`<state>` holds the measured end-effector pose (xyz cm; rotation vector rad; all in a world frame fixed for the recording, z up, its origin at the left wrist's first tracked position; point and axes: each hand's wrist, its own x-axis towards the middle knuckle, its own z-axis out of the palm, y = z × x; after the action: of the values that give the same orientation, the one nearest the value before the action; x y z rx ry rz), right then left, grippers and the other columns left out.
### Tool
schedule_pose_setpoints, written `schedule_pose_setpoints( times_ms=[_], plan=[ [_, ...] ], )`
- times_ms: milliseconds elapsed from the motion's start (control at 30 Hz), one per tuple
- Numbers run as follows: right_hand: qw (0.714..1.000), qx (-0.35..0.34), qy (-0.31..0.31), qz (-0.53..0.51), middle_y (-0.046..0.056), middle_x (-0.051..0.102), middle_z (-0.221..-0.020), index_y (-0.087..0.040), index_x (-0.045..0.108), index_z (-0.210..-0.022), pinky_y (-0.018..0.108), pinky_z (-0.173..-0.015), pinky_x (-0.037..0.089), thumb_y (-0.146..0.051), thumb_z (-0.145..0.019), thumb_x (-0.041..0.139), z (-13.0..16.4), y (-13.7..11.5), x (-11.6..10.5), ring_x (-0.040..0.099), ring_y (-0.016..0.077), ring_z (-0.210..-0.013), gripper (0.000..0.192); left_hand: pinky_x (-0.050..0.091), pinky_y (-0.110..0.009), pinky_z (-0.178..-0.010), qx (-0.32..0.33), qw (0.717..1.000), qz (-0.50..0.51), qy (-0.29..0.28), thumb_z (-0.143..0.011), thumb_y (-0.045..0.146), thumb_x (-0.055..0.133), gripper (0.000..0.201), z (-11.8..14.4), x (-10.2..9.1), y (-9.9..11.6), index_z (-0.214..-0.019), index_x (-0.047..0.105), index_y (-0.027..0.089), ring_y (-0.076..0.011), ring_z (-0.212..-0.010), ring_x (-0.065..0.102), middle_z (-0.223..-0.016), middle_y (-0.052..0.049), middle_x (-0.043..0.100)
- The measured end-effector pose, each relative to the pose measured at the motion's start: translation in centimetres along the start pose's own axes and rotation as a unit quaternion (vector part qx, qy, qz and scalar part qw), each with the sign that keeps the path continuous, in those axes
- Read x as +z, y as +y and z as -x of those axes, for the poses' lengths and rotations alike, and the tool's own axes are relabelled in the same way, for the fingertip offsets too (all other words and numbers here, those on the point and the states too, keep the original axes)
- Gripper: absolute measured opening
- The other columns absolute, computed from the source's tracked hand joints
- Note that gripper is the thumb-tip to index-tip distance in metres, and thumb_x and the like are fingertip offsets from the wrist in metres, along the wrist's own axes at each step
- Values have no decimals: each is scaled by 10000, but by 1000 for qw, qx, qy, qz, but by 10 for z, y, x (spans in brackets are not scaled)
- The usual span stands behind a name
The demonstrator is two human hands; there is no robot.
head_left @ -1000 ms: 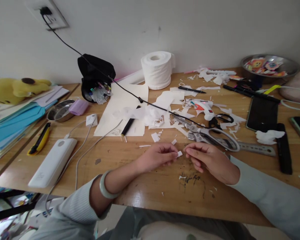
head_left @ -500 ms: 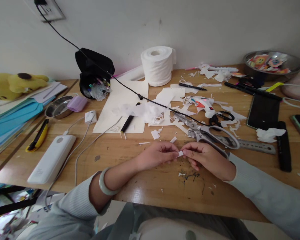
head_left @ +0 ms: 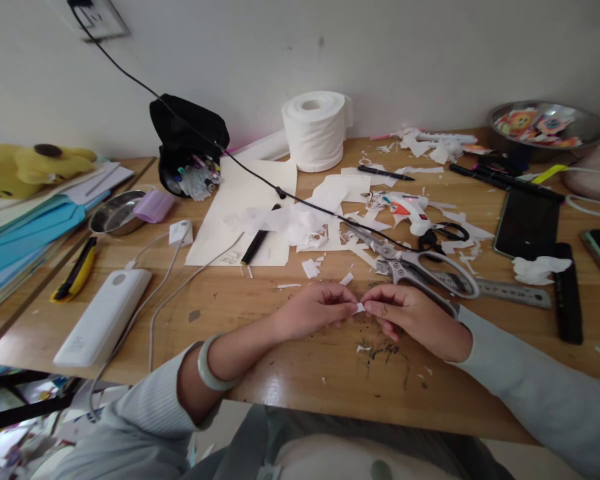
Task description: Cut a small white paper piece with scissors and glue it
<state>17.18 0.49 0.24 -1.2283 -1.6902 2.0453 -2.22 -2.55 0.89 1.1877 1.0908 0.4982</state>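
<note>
From the head view, my left hand (head_left: 313,312) and right hand (head_left: 413,315) meet low over the bench (head_left: 260,373), and the fingers of both are pressed together on one small white paper scrap (head_left: 361,307), pinching it from either side. The scrap sits between the two sets of fingertips, just above the wood and a dark scribbled stain (head_left: 383,353) nearer me.

To handle a piece this small well, I judge it best to keep both wrists resting on the bench, keep the pinch light so the paper does not crease, and work right at the fingertips rather than with the whole hand.

Just beyond my right hand lie large silver scissors (head_left: 420,270) and a steel ruler (head_left: 510,291), with a white glue gun (head_left: 410,212) among loose paper offcuts (head_left: 325,227). A toilet roll (head_left: 314,131) stands by the wall, and a white power bank (head_left: 103,317) lies well to the left beside a yellow utility knife (head_left: 75,272).

I can read no brand or writing: a faint mark on the power bank and small scribbles on the cream sheet (head_left: 240,220) are too small to make out.
</note>
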Motion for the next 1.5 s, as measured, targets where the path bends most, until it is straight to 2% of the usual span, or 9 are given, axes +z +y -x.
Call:
schedule_pose_setpoints(
  times_ms=[633, 1133, 1500],
  plan=[
    [1000, -1, -5, 19, -74, 466, -486, -153, 555, -846, 230, -464, 324, -512, -727, 574, 0, -3, 1, 421, 59, -425, 379, 347, -201, -548, 10, 1000, -10, 0, -793, 340, 554, 200, 0, 1, 0, -808, 603, 147, -65, -566, 459, -651, 34, 529],
    [1000, -5, -3, 25, -56, 493, -593, -149, 552, -848, 221, -468, 339, -508, -727, 585, 1, -5, 1, 426, 43, -452, 381, 360, -193, -560, 6, 1000, -16, 3, -786, 308, 558, 173, 0, 1, 2, -762, 614, 146, -65, -575, 460, -649, 32, 541],
    [999, -2, -7, 37, -72, 471, -543, -162, 523, -805, 215, -451, 325, -494, -721, 594, 1, -9, 2, 423, 45, -438, 350, 353, -190, -563, 4, 1000, -24, 1, -791, 277, 561, 147, 1, 1, 4, -799, 634, 149, -60, -565, 444, -647, 37, 560]
  ],
)
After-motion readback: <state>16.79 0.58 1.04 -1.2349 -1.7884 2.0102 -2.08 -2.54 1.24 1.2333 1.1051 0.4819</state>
